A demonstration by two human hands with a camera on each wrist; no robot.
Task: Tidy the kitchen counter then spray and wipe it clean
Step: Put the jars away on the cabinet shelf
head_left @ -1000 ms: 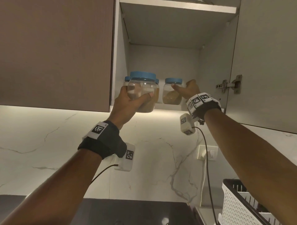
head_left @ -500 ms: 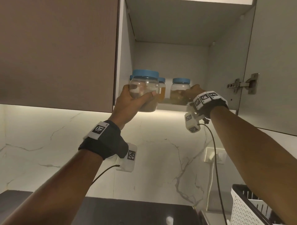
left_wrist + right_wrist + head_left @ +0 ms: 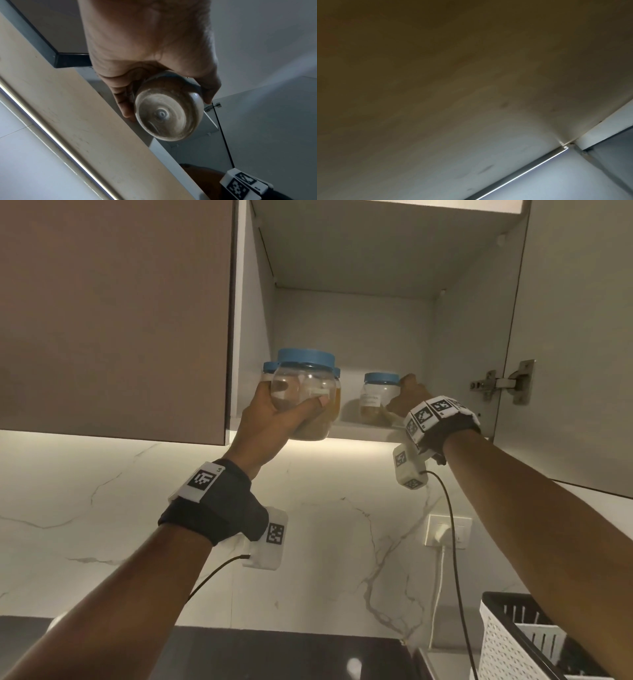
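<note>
My left hand (image 3: 291, 409) grips a clear jar with a blue lid (image 3: 305, 378) and brown powder inside, held up at the front edge of the open cabinet's shelf (image 3: 363, 431). From below, the left wrist view shows that jar's base (image 3: 168, 115) with my fingers (image 3: 125, 102) curled round it. A second blue-lidded jar (image 3: 376, 395) stands on the shelf to the right. My right hand (image 3: 404, 398) is against its right side, with the fingers hidden. The right wrist view shows only the cabinet's underside.
More blue-lidded jars (image 3: 269, 368) stand on the shelf behind the held jar. The cabinet door (image 3: 575, 337) hangs open at right; a brown door (image 3: 113, 313) at left is closed. Below are a white basket (image 3: 507, 645), a wall socket (image 3: 447, 530) and the dark counter (image 3: 274, 652).
My right hand has slid from the front of the second jar to its right side, and that jar now stands a little farther right. The left hand's jar has barely moved.
</note>
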